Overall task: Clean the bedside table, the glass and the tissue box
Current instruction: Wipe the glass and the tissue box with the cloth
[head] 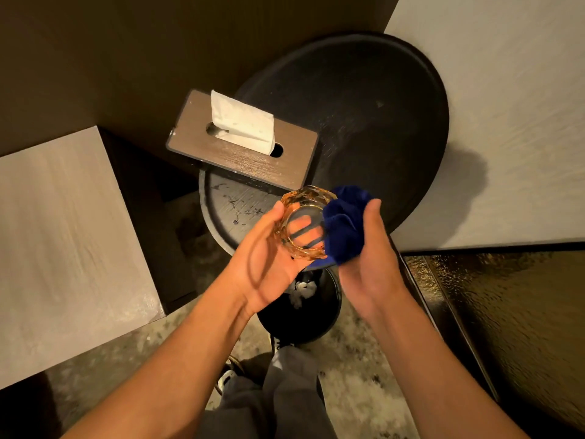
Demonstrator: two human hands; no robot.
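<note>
My left hand holds an amber faceted glass in front of me, thumb on its left rim and fingers showing through its base. My right hand grips a bunched blue cloth that presses against the glass's right side. Beyond them stands the round black bedside table, its top dusty. A wooden tissue box with a white tissue sticking up sits at the table's left edge, over a smaller lower round shelf with marks on it.
A black waste bin with crumpled paper stands on the floor under my hands. A pale cabinet top is at the left. The bed's light surface lies to the right, and dark wall panelling behind. My legs and shoes show below.
</note>
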